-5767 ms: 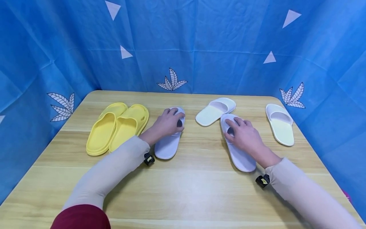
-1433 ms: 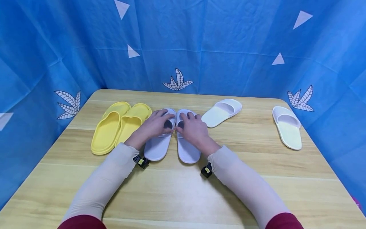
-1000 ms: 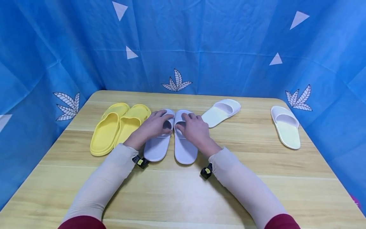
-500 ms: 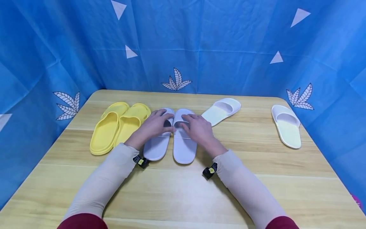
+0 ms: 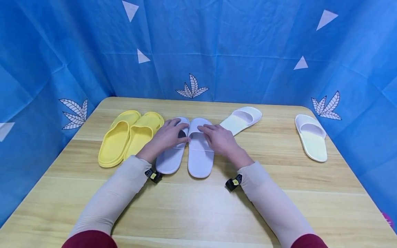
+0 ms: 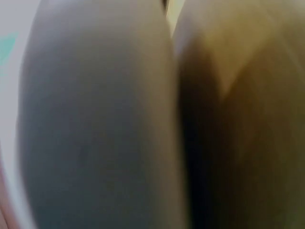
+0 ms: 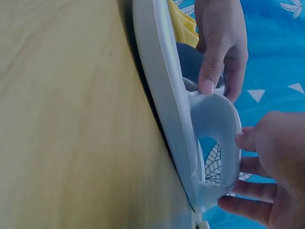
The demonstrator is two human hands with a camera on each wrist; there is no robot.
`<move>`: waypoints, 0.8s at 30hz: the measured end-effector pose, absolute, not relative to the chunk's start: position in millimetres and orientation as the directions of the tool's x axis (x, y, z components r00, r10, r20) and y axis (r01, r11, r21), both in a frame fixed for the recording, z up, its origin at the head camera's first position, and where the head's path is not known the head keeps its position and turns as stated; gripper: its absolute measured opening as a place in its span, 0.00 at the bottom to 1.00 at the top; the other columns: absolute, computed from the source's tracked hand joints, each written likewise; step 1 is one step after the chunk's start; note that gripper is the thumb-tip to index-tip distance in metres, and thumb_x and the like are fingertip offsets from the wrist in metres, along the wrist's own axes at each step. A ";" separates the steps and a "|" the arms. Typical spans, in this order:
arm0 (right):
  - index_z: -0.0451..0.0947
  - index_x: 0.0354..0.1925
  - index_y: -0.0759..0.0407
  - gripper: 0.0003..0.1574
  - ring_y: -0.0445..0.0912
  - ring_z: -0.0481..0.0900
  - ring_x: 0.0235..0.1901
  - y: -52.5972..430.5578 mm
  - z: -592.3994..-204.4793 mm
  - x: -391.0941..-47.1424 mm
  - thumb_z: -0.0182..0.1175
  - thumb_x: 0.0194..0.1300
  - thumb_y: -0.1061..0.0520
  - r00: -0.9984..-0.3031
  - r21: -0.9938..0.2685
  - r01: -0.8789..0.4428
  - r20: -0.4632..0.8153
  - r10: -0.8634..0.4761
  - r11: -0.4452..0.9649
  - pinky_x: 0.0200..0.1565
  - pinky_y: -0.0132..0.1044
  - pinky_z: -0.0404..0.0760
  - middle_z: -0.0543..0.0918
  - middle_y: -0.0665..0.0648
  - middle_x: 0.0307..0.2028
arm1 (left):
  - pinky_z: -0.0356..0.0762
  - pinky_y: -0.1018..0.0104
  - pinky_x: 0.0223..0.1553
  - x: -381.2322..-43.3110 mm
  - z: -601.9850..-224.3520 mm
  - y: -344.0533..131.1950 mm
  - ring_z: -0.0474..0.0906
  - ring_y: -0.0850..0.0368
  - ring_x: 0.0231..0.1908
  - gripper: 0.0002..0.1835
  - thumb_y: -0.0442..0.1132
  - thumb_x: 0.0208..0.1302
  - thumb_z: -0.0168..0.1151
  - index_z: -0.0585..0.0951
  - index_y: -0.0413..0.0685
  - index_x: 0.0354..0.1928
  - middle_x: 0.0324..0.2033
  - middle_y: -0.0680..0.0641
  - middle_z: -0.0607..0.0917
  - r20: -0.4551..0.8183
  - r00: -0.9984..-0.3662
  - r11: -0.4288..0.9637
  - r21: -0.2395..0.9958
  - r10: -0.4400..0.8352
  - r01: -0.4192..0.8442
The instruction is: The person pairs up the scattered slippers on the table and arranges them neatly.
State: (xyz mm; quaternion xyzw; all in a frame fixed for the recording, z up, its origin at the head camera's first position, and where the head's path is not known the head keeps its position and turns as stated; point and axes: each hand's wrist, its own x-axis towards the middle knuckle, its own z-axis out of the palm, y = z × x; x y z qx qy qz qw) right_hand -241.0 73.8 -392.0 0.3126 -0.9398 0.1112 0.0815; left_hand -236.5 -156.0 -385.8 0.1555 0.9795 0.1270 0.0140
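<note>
Two pale lavender slide slippers lie side by side, toes away from me. My left hand grips the strap of the left slipper, thumb and fingers bent over it. At the right slipper, my right hand is beside the strap with fingers loosely extended. In the right wrist view the right hand has fingertips at the strap's outer side, and the left thumb reaches the inner side of that strap. The left wrist view holds mainly a large blurred grey shape, and the left hand's work is hidden there.
A pair of yellow slippers stands close on the left. One white slipper lies slanted behind my right hand; another white slipper is near the right edge of the wooden table. Blue patterned cloth hangs behind.
The right lavender slipper has come left against its mate and straightened; the left one shifted slightly left. In the last second my right hand let go and drew off to the right.
</note>
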 end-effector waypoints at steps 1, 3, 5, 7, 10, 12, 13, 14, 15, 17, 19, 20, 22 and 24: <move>0.71 0.67 0.44 0.25 0.56 0.76 0.58 74.4 -391.8 -241.3 0.52 0.74 0.52 -0.788 -0.155 -0.611 0.219 -0.576 0.777 0.52 0.53 0.79 0.76 0.55 0.62 | 0.59 0.37 0.65 -236.6 -386.2 -155.9 0.53 0.33 0.69 0.35 0.63 0.62 0.62 0.71 0.57 0.68 0.72 0.40 0.59 0.011 -0.952 0.920 0.254 0.307 0.299; 0.71 0.67 0.45 0.25 0.56 0.76 0.58 75.9 -391.5 -241.5 0.52 0.74 0.53 -0.780 -0.159 -0.621 0.218 -0.587 0.767 0.54 0.52 0.78 0.76 0.55 0.62 | 0.59 0.36 0.65 -236.9 -386.6 -155.9 0.53 0.33 0.69 0.35 0.63 0.62 0.62 0.71 0.57 0.68 0.72 0.40 0.59 0.011 -0.951 0.920 0.253 0.308 0.300; 0.72 0.67 0.46 0.25 0.55 0.77 0.57 77.4 -391.7 -241.9 0.52 0.74 0.55 -0.766 -0.171 -0.638 0.235 -0.598 0.751 0.55 0.50 0.78 0.77 0.55 0.62 | 0.59 0.36 0.65 -236.9 -386.8 -156.0 0.53 0.33 0.69 0.35 0.63 0.63 0.62 0.71 0.57 0.68 0.72 0.40 0.59 0.015 -0.951 0.920 0.249 0.310 0.303; 0.73 0.66 0.47 0.24 0.54 0.78 0.56 79.0 -392.2 -242.3 0.53 0.73 0.57 -0.751 -0.186 -0.656 0.260 -0.607 0.731 0.56 0.48 0.77 0.78 0.56 0.61 | 0.59 0.36 0.64 -236.8 -386.9 -156.3 0.53 0.33 0.69 0.35 0.63 0.63 0.61 0.71 0.57 0.68 0.72 0.39 0.59 0.020 -0.949 0.920 0.242 0.314 0.310; 0.75 0.64 0.50 0.24 0.54 0.79 0.54 81.0 -393.0 -242.7 0.53 0.72 0.61 -0.723 -0.197 -0.686 0.297 -0.624 0.701 0.55 0.47 0.78 0.79 0.57 0.59 | 0.59 0.36 0.64 -236.5 -386.9 -156.9 0.54 0.33 0.69 0.35 0.63 0.63 0.61 0.71 0.57 0.68 0.72 0.39 0.60 0.029 -0.947 0.917 0.240 0.321 0.318; 0.76 0.63 0.51 0.24 0.54 0.79 0.54 81.5 -392.9 -242.3 0.54 0.71 0.63 -0.710 -0.192 -0.698 0.305 -0.635 0.689 0.55 0.46 0.78 0.79 0.58 0.59 | 0.59 0.36 0.65 -236.5 -386.8 -157.6 0.54 0.33 0.69 0.35 0.63 0.63 0.61 0.71 0.56 0.68 0.72 0.39 0.60 0.035 -0.945 0.914 0.245 0.324 0.323; 0.76 0.63 0.51 0.25 0.54 0.79 0.54 81.5 -392.9 -242.1 0.54 0.70 0.63 -0.705 -0.186 -0.703 0.304 -0.640 0.686 0.55 0.46 0.78 0.79 0.58 0.59 | 0.59 0.37 0.65 -236.3 -386.8 -157.9 0.54 0.33 0.69 0.35 0.64 0.63 0.60 0.71 0.56 0.68 0.72 0.39 0.60 0.038 -0.946 0.913 0.249 0.323 0.322; 0.76 0.63 0.52 0.25 0.54 0.79 0.54 81.5 -392.7 -241.8 0.55 0.70 0.64 -0.701 -0.180 -0.707 0.304 -0.645 0.684 0.54 0.46 0.78 0.79 0.58 0.58 | 0.59 0.37 0.65 -236.2 -386.9 -158.2 0.54 0.34 0.69 0.36 0.64 0.63 0.60 0.71 0.56 0.68 0.72 0.40 0.60 0.039 -0.945 0.912 0.253 0.325 0.324; 0.76 0.63 0.52 0.25 0.54 0.79 0.54 81.3 -392.4 -241.2 0.55 0.69 0.64 -0.699 -0.175 -0.709 0.303 -0.648 0.683 0.54 0.46 0.79 0.80 0.58 0.58 | 0.59 0.38 0.65 -236.1 -386.8 -158.4 0.54 0.34 0.69 0.36 0.65 0.63 0.59 0.71 0.56 0.68 0.71 0.40 0.60 0.041 -0.945 0.911 0.258 0.324 0.323; 0.76 0.63 0.51 0.26 0.54 0.80 0.53 81.2 -392.0 -240.5 0.56 0.69 0.64 -0.701 -0.169 -0.707 0.299 -0.648 0.687 0.53 0.46 0.79 0.80 0.58 0.58 | 0.58 0.38 0.66 -236.1 -387.0 -158.5 0.54 0.35 0.69 0.36 0.65 0.63 0.58 0.71 0.56 0.68 0.72 0.40 0.60 0.042 -0.945 0.908 0.267 0.324 0.323; 0.76 0.63 0.51 0.26 0.53 0.80 0.52 81.4 -392.0 -239.9 0.56 0.69 0.64 -0.706 -0.169 -0.702 0.295 -0.644 0.692 0.52 0.46 0.80 0.81 0.58 0.57 | 0.58 0.38 0.66 -236.0 -387.2 -158.4 0.53 0.35 0.69 0.36 0.66 0.63 0.57 0.71 0.56 0.69 0.72 0.40 0.60 0.039 -0.946 0.909 0.269 0.321 0.320; 0.76 0.63 0.51 0.26 0.53 0.81 0.52 81.6 -392.0 -239.5 0.56 0.69 0.64 -0.710 -0.171 -0.698 0.292 -0.641 0.695 0.52 0.47 0.80 0.81 0.58 0.57 | 0.58 0.39 0.66 -236.0 -387.5 -158.2 0.53 0.36 0.70 0.37 0.66 0.63 0.57 0.71 0.57 0.69 0.72 0.40 0.60 0.037 -0.947 0.909 0.268 0.320 0.318; 0.76 0.63 0.51 0.26 0.53 0.81 0.52 82.0 -392.1 -239.0 0.56 0.69 0.64 -0.716 -0.179 -0.692 0.290 -0.635 0.699 0.52 0.47 0.80 0.81 0.58 0.56 | 0.57 0.39 0.66 -236.2 -387.8 -157.5 0.53 0.35 0.70 0.37 0.66 0.63 0.58 0.70 0.56 0.69 0.72 0.40 0.60 0.033 -0.947 0.911 0.265 0.320 0.317; 0.76 0.63 0.50 0.25 0.53 0.81 0.52 82.2 -392.5 -238.4 0.56 0.69 0.64 -0.722 -0.187 -0.686 0.288 -0.629 0.703 0.52 0.46 0.80 0.81 0.58 0.56 | 0.58 0.38 0.66 -236.3 -388.3 -156.8 0.53 0.35 0.70 0.37 0.65 0.63 0.58 0.70 0.56 0.69 0.72 0.40 0.60 0.027 -0.947 0.914 0.255 0.320 0.316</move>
